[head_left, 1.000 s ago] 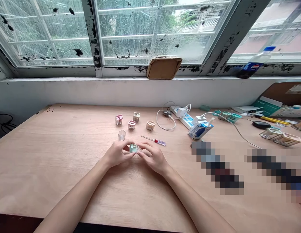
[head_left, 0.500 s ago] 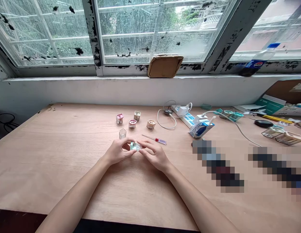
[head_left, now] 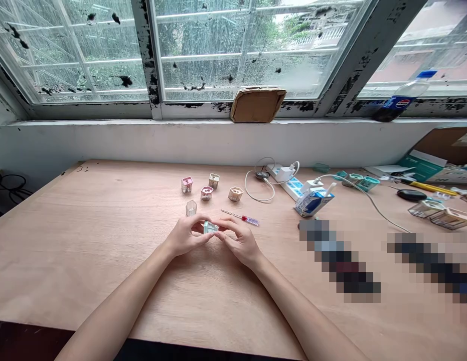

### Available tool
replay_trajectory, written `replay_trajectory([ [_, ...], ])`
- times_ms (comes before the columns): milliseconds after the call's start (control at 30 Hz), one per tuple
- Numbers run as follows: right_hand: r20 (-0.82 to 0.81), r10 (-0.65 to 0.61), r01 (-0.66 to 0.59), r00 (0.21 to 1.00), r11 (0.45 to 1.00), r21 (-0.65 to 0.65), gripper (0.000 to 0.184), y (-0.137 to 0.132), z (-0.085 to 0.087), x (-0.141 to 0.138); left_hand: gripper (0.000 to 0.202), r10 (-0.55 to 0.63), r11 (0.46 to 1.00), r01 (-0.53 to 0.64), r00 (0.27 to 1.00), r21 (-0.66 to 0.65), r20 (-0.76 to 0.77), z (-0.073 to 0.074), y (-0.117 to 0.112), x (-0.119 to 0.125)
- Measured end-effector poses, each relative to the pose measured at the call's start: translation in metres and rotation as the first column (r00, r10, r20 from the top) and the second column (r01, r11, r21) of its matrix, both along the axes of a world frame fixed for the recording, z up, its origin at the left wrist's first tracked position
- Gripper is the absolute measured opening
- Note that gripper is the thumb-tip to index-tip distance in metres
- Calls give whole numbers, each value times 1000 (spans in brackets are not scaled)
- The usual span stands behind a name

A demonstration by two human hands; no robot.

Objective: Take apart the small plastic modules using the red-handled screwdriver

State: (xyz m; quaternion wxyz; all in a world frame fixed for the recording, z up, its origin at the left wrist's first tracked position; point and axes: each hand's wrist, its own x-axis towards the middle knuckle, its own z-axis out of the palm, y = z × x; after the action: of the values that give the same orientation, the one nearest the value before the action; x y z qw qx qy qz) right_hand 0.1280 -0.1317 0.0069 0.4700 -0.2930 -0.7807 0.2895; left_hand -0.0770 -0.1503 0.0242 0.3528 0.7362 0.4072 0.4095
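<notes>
My left hand (head_left: 183,235) and my right hand (head_left: 239,239) meet over the table, close to its middle. Between their fingertips is a small pale-green and clear piece (head_left: 210,227), which looks like a pencil sharpener. The left fingers pinch its left side; the right thumb and fingers close on its right end. Just beyond the left hand stands a clear five-sided cup (head_left: 191,208). A screwdriver (head_left: 241,217) with a red and clear purplish handle lies beyond the right hand. Farther back stand small clear-bodied sharpeners with pink tops (head_left: 187,184) and beige tops (head_left: 235,194).
A power strip (head_left: 289,183) with white plugs and cables lies at the back right, beside a blue and white carton (head_left: 314,200). Green and beige sharpeners (head_left: 368,183), a black mouse (head_left: 411,194) and a yellow cutter (head_left: 429,187) are farther right. Pixelated patches cover the right side.
The pale-green piece has turned slightly between my fingers, and my right fingertips cover more of its right end. Both hands stay in nearly the same place; the view shifts slightly.
</notes>
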Motion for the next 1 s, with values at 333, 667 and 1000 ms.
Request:
replay_trajectory([
  [333, -111, 4, -26, 994, 980, -198, 25, -1, -10, -2, 26, 46, 981, -37, 998, 192, -45, 4, -2, 0],
  [667, -107, -35, 21, 994, 991, -131, 21, -2, -6, -3, 25, 57, 972, -37, 995, 233, -78, 1, -1, -2],
  [1000, -46, -84, 77, 995, 986, -148, 21, 4, -11, 1, 29, 113, 967, -80, 986, 243, -124, -2, 6, -8],
])
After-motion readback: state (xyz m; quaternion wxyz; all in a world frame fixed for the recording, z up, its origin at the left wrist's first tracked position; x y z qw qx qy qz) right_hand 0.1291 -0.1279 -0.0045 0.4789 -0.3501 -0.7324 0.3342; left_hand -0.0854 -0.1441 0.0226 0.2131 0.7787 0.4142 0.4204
